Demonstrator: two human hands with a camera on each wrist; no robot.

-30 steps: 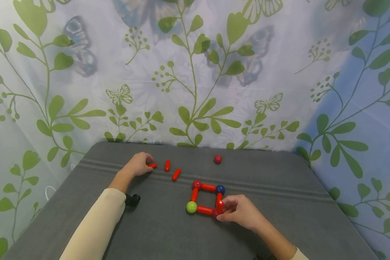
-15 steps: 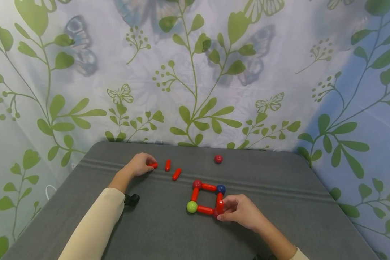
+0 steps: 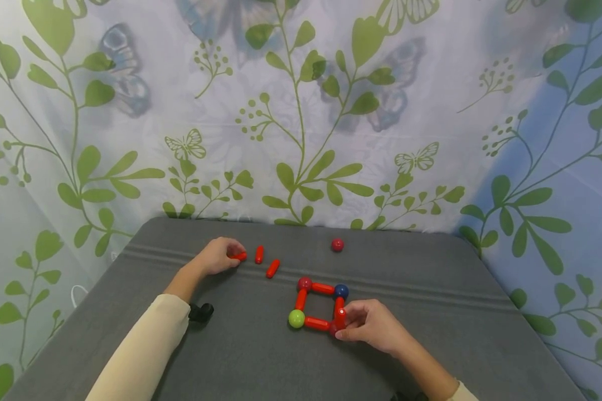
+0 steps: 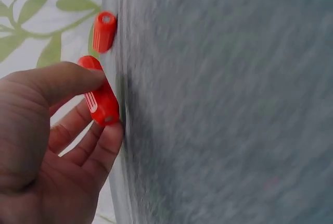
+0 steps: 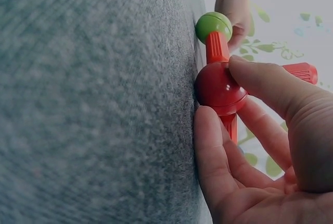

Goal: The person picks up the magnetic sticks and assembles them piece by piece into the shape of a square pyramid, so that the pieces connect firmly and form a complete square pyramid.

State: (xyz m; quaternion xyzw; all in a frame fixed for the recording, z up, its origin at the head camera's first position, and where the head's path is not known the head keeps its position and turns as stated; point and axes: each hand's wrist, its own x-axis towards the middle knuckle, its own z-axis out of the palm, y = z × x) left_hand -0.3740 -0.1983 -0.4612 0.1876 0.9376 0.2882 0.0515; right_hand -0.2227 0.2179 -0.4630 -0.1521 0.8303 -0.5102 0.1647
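My left hand (image 3: 219,256) pinches a short red magnetic rod (image 4: 105,101) between thumb and fingers, at the far left of the grey table. Two more red rods, a nearer one (image 3: 273,268) and a farther one (image 3: 259,254), lie just right of it. Red rods and balls form a square: a green ball (image 3: 296,318), a blue ball (image 3: 341,291), a red ball (image 3: 305,284) and a dark red ball (image 5: 221,86) at the near right corner. My right hand (image 3: 373,327) grips that corner ball by its sides. From it another red rod (image 3: 341,317) stands upright.
A loose red ball (image 3: 337,245) lies near the back of the grey table (image 3: 251,356). Behind the table hangs a leaf-and-butterfly patterned cloth (image 3: 301,128). A black wrist device (image 3: 202,312) sits at the left wrist.
My left fingers have closed on the red rod and moved it slightly to the right. The right hand and the square stay as they were.
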